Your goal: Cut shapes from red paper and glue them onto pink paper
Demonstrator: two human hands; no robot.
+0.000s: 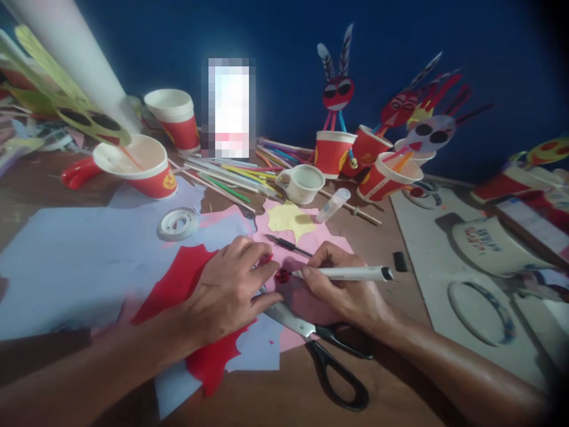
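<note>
My right hand (pixel 340 281) grips a white marker (pixel 355 273) with a black end, its tip at a small red paper disc (pixel 281 276) that bears black marks. The disc lies on pink paper (pixel 326 240). My left hand (pixel 235 284) rests to the left of it, fingers bent and apart, one fingertip close to the disc. Beneath that hand lies a red paper sheet (pixel 195 264) with a scalloped cut edge. Scissors (pixel 306 328) with black handles lie below the hands, blades partly hidden by my left hand. A black pen (pixel 284 244) lies just above.
Red-and-white paper cups (pixel 334 155) with paper-faced stick figures stand behind. Also there are a tape roll (pixel 178 224), yellow paper (pixel 287 218), a glue stick (pixel 333 204), a small white cup (pixel 304 184), coloured sticks (pixel 235 178), a black cap (pixel 400 261) and a bracelet-like ring (pixel 482 314).
</note>
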